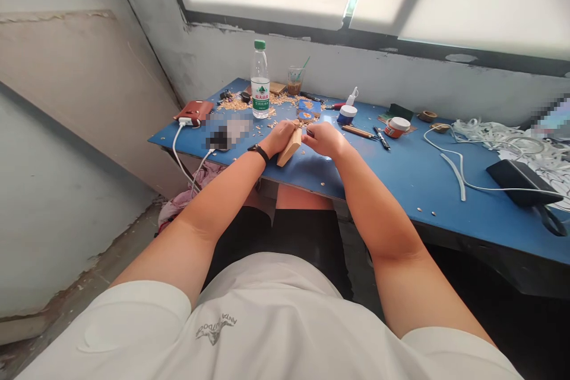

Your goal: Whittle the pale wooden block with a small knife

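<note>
While the left grip [284, 136] clasps a pale wooden block [290, 152], the right grip [327, 139] sits just beside it, curled around a small dark piece [310, 132] — too little of it shows to name. The block is tilted, its near end slanting down toward the front edge of the blue worktop [414, 181], its far end partly hidden by the fingers. A dark wristband [259, 151] circles the left wrist.

Beyond the hands, a clear bottle [260, 94] with a green cap stands upright among scattered light chips [238, 103], near a cup [294, 81] with a green straw. To the right of the block lie a slim wooden stick [357, 132] and a dark pen [382, 138], between a blue jar [347, 115] and an orange jar [397, 127], both with white lids. Well apart, at the right side, a black box-shaped thing [521, 181] rests near a tangle of whitish strips [490, 133]. On the left — a brown case [195, 111] with a white cable [176, 145].
</note>
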`<state>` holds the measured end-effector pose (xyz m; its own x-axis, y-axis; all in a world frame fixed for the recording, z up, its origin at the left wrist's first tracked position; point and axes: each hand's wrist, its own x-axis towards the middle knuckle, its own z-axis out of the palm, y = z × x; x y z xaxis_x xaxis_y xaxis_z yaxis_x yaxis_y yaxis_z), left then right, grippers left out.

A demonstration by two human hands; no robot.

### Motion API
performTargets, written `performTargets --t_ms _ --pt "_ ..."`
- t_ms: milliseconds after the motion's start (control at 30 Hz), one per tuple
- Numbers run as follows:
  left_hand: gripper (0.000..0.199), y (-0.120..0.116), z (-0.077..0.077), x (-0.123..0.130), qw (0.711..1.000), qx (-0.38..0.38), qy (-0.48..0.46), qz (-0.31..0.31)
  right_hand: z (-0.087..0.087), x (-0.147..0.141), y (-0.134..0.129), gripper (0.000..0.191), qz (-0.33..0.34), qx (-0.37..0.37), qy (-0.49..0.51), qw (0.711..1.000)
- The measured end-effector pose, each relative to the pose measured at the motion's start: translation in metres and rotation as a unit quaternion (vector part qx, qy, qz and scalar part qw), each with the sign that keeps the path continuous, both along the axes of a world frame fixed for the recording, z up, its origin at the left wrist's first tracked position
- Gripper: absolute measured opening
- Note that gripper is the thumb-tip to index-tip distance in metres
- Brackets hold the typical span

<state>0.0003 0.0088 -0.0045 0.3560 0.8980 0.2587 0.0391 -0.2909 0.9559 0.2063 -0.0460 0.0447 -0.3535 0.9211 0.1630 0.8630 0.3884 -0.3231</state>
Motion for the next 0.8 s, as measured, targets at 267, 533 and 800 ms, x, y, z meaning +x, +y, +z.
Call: performTargets --t_ms 267,533,800 --pt "0.06 -0.005 0.002 0.001 0.997 0.036 0.054 0.052 0.005 -0.003 -0.005 0.055 -0.032 -0.002 -0.018 0.999" --pt "0.074 -0.001 -0.003 -0.003 0.998 0.018 0.047 0.03 -0.001 0.001 0.005 0.066 -0.031 -0.007 0.009 0.999" --pt "0.088 -0.01 -0.001 0.001 1.0 -0.025 0.007 -0.012 0.004 0.014 -0.013 0.067 0.159 -0.06 0.115 0.979"
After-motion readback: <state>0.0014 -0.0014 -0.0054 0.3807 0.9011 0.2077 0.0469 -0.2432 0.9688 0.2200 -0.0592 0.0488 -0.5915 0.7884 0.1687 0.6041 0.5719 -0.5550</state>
